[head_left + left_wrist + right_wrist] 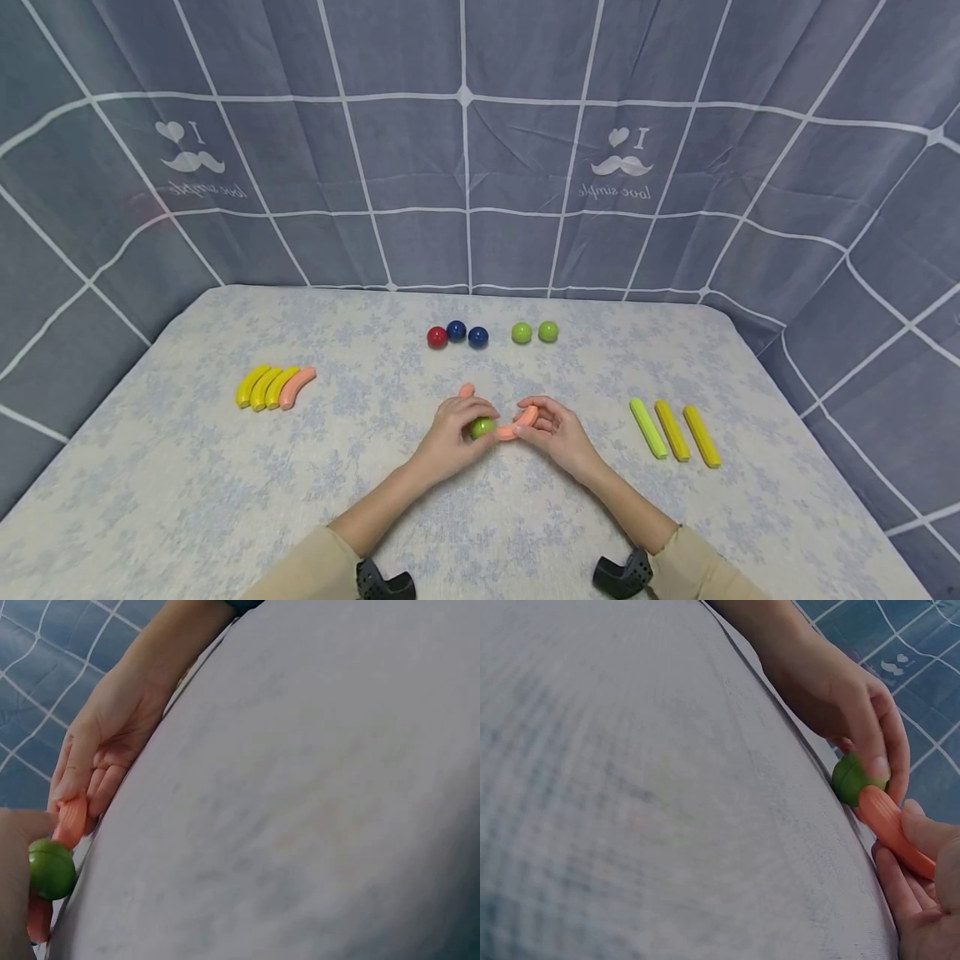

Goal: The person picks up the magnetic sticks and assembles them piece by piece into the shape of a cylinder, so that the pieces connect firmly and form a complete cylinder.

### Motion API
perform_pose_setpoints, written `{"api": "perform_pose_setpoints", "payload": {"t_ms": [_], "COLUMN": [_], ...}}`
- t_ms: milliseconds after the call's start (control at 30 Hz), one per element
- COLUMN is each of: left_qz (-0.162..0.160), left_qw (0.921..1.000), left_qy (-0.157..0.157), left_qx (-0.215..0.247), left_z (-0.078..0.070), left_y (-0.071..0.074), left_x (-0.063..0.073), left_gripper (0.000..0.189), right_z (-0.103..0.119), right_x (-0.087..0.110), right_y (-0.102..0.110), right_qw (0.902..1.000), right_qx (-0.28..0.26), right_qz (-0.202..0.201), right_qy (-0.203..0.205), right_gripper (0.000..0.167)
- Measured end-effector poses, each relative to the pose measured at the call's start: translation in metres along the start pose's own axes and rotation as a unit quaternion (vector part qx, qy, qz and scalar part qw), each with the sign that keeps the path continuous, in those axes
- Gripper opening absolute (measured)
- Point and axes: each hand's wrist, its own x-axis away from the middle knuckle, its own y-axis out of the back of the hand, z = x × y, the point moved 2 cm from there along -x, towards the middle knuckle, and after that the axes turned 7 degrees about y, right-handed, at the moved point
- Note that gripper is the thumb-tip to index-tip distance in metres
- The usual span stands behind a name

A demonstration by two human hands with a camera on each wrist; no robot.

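Observation:
My left hand (452,435) grips a glossy green ball (482,427) low over the middle of the table. From the right, my right hand (561,439) pinches a curved salmon-orange piece (507,432) between thumb and fingers. In the right wrist view the near end of this orange piece (883,819) meets the green ball (849,778). A second orange piece (467,389) pokes out behind the left hand, which hides most of it. Below the ball in the left wrist view, part of that second piece (39,919) shows; whether it is joined to the ball I cannot tell.
At the left lie several curved pieces, yellow (264,388) and orange (297,387). Toward the back sit a red ball (437,337), two blue balls (477,337) and two green balls (548,332). Straight green (648,428) and yellow sticks (702,436) lie right. A grey curtain (420,167) surrounds the table.

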Motion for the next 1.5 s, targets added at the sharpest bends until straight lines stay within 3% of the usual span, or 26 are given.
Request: {"api": "perform_pose_setpoints", "payload": {"t_ms": [133,400,467,567,667,767,933,1100,1233,1500], "left_qz": [0.033,0.02,0.022,0.032,0.037,0.038,0.041,0.041,0.041,0.041], "left_qw": [0.9984,0.9973,0.9975,0.9979,0.998,0.9979,0.998,0.9979,0.9981,0.9983], "left_qy": [-0.004,-0.013,-0.012,-0.005,-0.004,-0.012,-0.014,-0.017,-0.013,-0.004], "left_qx": [-0.045,-0.07,-0.066,-0.056,-0.05,-0.051,-0.046,-0.048,-0.044,-0.041], "left_z": [-0.003,-0.002,-0.002,0.0,0.001,0.003,0.002,0.001,0.0,0.001], "left_y": [-0.005,-0.005,-0.004,-0.002,-0.001,-0.001,-0.002,-0.002,-0.002,-0.002], "left_x": [0.002,0.005,0.007,0.009,0.011,0.012,0.011,0.012,0.012,0.012], "left_gripper": [0.022,0.021,0.021,0.02,0.02,0.02,0.021,0.021,0.021,0.021], "right_z": [0.0,0.004,0.006,0.012,0.01,0.006,-0.007,-0.018,-0.024,-0.028], "right_x": [0.0,-0.011,-0.021,-0.041,-0.062,-0.081,-0.101,-0.109,-0.112,-0.109], "right_y": [-0.001,0.009,0.017,0.031,0.048,0.062,0.077,0.082,0.08,0.077], "right_qw": [1.0,0.9983,0.9985,0.9974,0.99,0.9805,0.9708,0.9657,0.9671,0.9652], "right_qx": [0.002,0.025,0.035,0.061,0.106,0.15,0.198,0.234,0.232,0.211], "right_qz": [0.002,0.041,0.025,-0.035,-0.093,-0.126,-0.133,-0.111,-0.105,-0.153], "right_qy": [-0.004,-0.034,-0.034,-0.015,0.009,0.021,0.029,0.016,-0.003,-0.013], "right_gripper": [0.043,0.04,0.039,0.036,0.035,0.035,0.039,0.04,0.04,0.038]}}
